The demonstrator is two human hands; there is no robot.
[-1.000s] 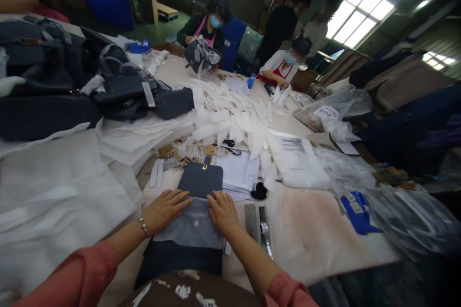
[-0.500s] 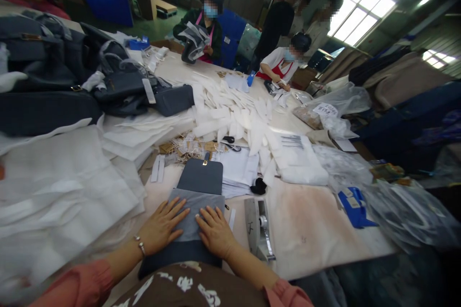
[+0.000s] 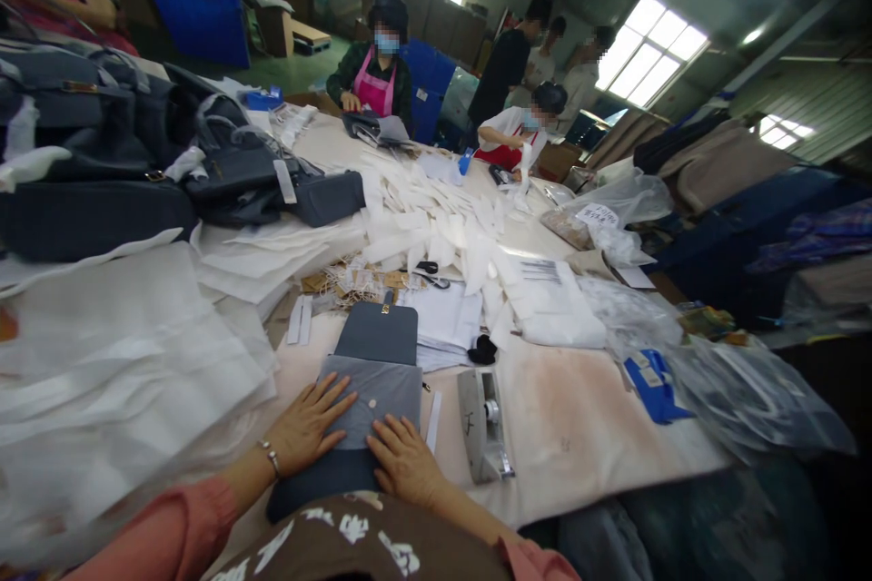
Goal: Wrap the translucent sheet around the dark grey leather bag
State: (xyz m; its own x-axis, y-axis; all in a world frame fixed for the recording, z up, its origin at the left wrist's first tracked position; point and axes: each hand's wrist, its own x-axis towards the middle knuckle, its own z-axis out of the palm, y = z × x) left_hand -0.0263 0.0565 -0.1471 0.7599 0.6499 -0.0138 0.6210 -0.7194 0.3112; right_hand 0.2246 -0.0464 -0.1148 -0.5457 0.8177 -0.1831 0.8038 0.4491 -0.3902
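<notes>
A dark blue-grey bag (image 3: 376, 336) lies on the table in front of me, its flap with a small gold clasp turned away from my body. A thin greyish sheet (image 3: 391, 381) covers its middle part, and a small pale round spot shows on it. My left hand (image 3: 312, 425) rests flat on the sheet's left side, fingers spread. On the right side, my right hand (image 3: 405, 458) lies on the sheet's lower edge and the bag, fingers stretched out. Neither hand grips anything.
A tape dispenser (image 3: 483, 427) stands right of the bag. White paper sheets (image 3: 446, 322) and tags (image 3: 354, 280) lie behind it. White foam sheets (image 3: 123, 372) and dark bags (image 3: 88, 209) fill the left. Co-workers handle items across the table.
My right hand has slid slightly down and toward me, uncovering the round spot. The camera view has shifted a little. Across the table, a co-worker has lowered a bag onto the tabletop.
</notes>
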